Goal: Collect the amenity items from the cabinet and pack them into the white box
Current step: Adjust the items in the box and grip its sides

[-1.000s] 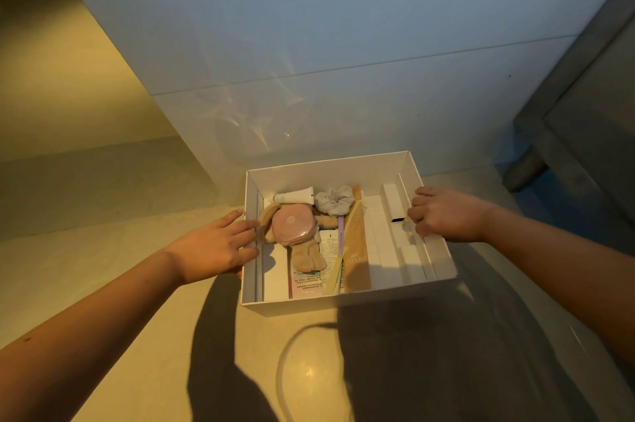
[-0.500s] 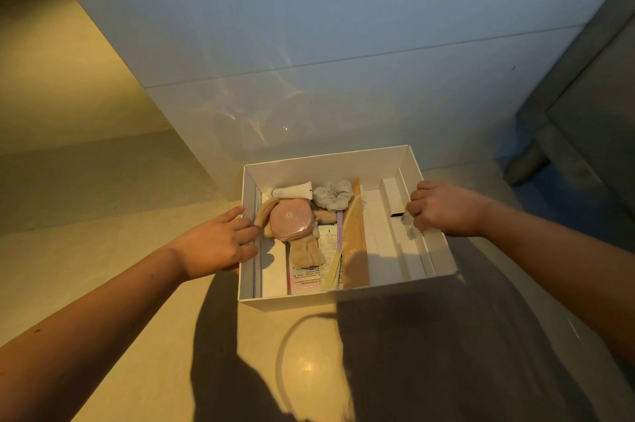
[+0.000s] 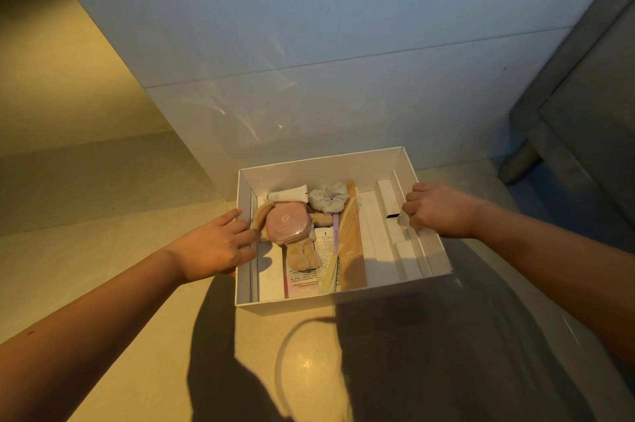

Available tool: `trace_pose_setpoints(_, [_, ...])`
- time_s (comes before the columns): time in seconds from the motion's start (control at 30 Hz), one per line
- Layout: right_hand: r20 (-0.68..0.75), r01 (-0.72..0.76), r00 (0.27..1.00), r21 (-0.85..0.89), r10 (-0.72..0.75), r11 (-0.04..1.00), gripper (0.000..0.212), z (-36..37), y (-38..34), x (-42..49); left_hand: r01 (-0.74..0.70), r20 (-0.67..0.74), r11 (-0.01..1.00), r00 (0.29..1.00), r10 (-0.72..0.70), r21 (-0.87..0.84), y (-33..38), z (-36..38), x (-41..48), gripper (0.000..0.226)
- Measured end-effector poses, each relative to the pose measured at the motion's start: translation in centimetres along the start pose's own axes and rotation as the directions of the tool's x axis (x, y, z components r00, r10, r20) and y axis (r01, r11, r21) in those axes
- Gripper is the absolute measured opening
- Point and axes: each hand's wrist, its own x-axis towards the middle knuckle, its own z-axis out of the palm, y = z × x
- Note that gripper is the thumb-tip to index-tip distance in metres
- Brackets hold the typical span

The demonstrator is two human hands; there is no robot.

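The white box (image 3: pixel 323 169) sits on the pale floor, open at the top. Inside lie a pink compact case (image 3: pixel 286 222) on a tan plush toy (image 3: pixel 302 255), a small white tube (image 3: pixel 288 195), a grey scrunchie (image 3: pixel 328 197), a wooden comb (image 3: pixel 352 239), a yellow-and-purple comb (image 3: pixel 332 253), a printed leaflet (image 3: pixel 304 282) and long white packets (image 3: pixel 390 232). My left hand (image 3: pixel 218 244) grips the box's left wall, fingers over the rim. My right hand (image 3: pixel 438 210) grips the right wall with curled fingers.
A white cabinet front (image 3: pixel 309 60) rises directly behind the box. A grey furniture piece (image 3: pixel 584 119) stands at the right. The beige floor (image 3: pixel 103 267) spreads to the left, and my shadow covers the floor in front.
Both hands keep their grip on the box walls. The box has shifted slightly away from me and to the left, closer to the cabinet front.
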Motion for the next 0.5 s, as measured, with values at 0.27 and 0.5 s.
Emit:
trace_pose_setpoints(0.27, [0.006, 0.06, 0.998, -0.003, -0.06, 0.998, 0.028, 0.0, 0.7, 0.0, -0.031, -0.001, 0.999, 1.0, 0.031, -0.032, -0.7, 0.0, 0.6, 0.035])
trace_pose_setpoints(0.5, [0.02, 0.06, 0.998, -0.031, -0.059, 0.998, 0.028, 0.1, 0.6, 0.1, -0.011, -0.016, 1.0, 1.0, 0.01, -0.025, -0.7, 1.1, 0.6, 0.034])
